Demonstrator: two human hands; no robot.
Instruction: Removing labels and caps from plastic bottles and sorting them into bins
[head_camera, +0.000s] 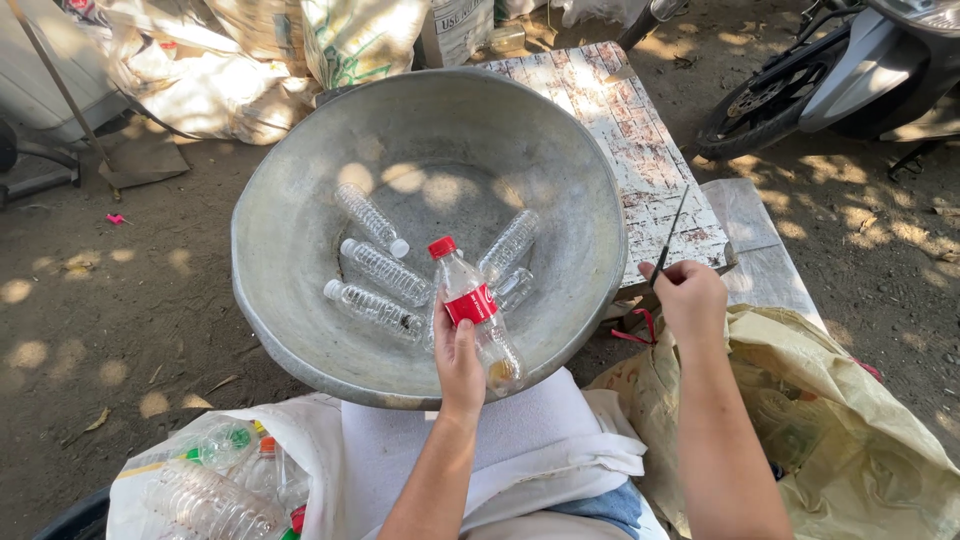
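Left hand (458, 362) grips a red-capped bottle (474, 312); right hand (692, 298) pinches a thin blade (668, 238).
Bottle hangs over the metal basin's (290, 290) near rim.

The left hand (459, 362) holds a clear plastic bottle (474, 312) with a red cap and red label, tilted over the near rim of a big grey metal basin (290, 200); five clear bottles lie inside the basin, three with white caps towards its left side. The right hand (692, 297) is closed around a thin dark blade (670, 238) pointing up, just past the basin's right rim and over the near edge of a worn white board (640, 140). A yellowish sack (850, 440) lies under the right arm, and a white sack of bottles (215, 480) sits at the lower left.
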